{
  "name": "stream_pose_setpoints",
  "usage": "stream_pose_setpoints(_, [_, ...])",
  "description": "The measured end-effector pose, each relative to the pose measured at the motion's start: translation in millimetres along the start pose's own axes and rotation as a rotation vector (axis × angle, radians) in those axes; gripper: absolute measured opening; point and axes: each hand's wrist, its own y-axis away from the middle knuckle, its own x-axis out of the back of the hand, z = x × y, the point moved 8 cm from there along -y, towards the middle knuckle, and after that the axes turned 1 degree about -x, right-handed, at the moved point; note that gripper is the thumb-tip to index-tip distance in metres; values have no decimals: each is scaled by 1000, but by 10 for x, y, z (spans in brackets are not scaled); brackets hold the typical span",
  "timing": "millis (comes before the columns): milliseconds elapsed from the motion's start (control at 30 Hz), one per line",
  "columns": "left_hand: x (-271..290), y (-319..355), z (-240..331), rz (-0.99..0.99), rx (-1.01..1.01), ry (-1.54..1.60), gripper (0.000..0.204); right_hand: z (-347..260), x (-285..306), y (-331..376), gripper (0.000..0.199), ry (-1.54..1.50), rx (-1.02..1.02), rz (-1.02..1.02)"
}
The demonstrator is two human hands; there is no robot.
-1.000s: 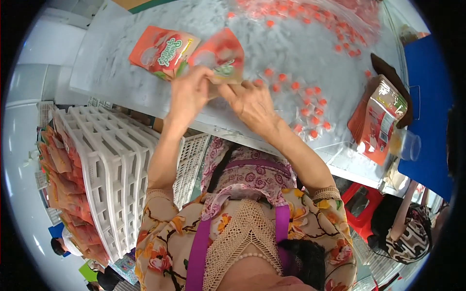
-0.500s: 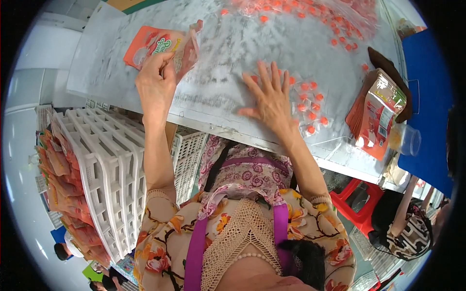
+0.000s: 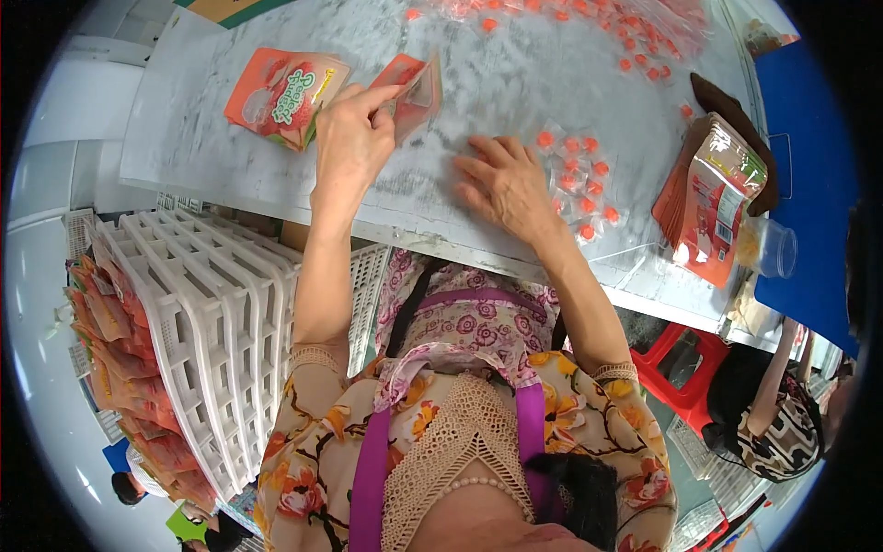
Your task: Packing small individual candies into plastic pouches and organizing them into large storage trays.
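Because our left hand [image 3: 354, 133] pinches the thin pouch [image 3: 414, 97] only at its left edge, the pouch could fold or twist if pushed from its free side; we can't tell whether its mouth is spread, and a collapsed one would probably snag whatever meets it; pouch is tilted, right at our left fingertips. Taking places from that thin pouch: the printed pouch [image 3: 285, 97] lies just left, so a leftward swing of our knuckles could shove it; the small red packets [image 3: 572, 166] lie loose to the right and nearer us, so a wide sweep could scatter them; the pouch stack [image 3: 713, 216] sits well right, likely slippery if knocked.

Pose: left forearm rises steeply from below, index finger stretched toward the pouch, other fingers curled; right hand [image 3: 506, 189] is back-up over the table [image 3: 469, 74], right of the thin pouch, fingers loosely bent and blurred; whether it grips anything, we can't tell.
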Motion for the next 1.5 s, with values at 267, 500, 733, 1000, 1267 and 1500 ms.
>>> stream_pose_setpoints(267, [-161,-35,40,-23,5,87,35,68,-210,280,21,168,-89,-49])
stream_pose_setpoints(500, [-428,-51,225,-104,10,51,37,579,417,52,17,-561,-553,511])
stream_pose_setpoints(733, [-740,-74,577,-167,-25,29,37,523,632,-367,25,-1552,-747,1124])
stream_pose_setpoints(1000, [-815,-96,520,-209,126,202,38,471,528,-236,16,-1006,-528,933])
stream_pose_setpoints(1267, [-981,-77,474,-213,90,271,33,418,594,-207,27,-586,-387,865])
stream_pose_setpoints(1500, [-836,-16,762,-235,27,204,29,368,686,-411,44,-421,-446,654])
